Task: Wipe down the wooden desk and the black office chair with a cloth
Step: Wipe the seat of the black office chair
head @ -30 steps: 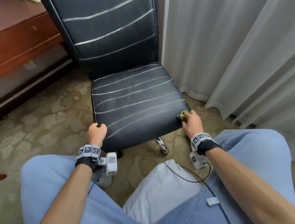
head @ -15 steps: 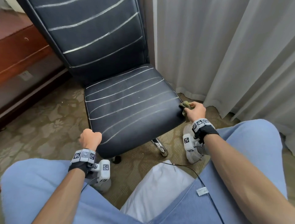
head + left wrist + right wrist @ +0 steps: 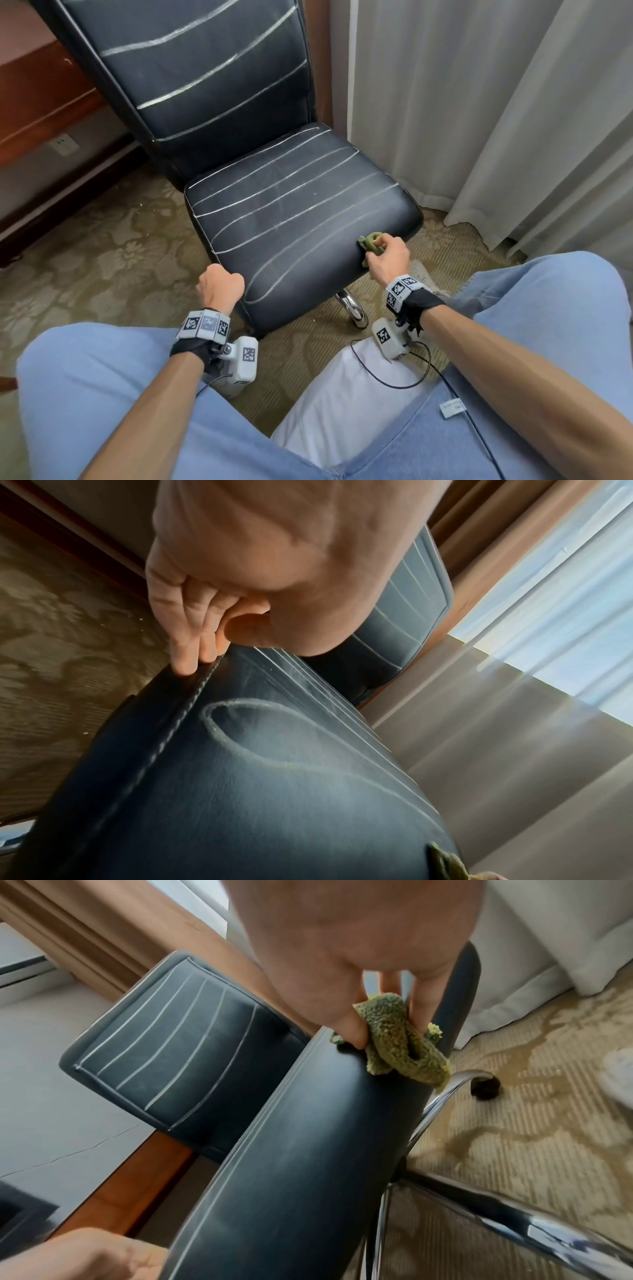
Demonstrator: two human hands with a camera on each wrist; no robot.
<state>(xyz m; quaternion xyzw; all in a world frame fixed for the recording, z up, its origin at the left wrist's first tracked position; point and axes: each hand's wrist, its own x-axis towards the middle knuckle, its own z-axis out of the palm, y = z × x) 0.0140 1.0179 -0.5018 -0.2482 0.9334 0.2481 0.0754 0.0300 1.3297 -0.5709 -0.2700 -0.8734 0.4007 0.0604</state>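
**Cloth pinched at the seat's front edge**

Pressing against the front right corner of the black office chair (image 3: 294,219) seat, a bunched green cloth (image 3: 397,1039) is pinched between the right hand (image 3: 388,255) thumb and fingers. The left hand (image 3: 219,284) is curled at the front left corner, fingertips (image 3: 186,666) apparently gripping the seam.

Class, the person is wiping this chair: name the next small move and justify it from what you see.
Probably draw the green cloth leftward along the seat's front edge toward the left hand. The right hand pinches it at the front right corner, while the left grips the opposite corner.
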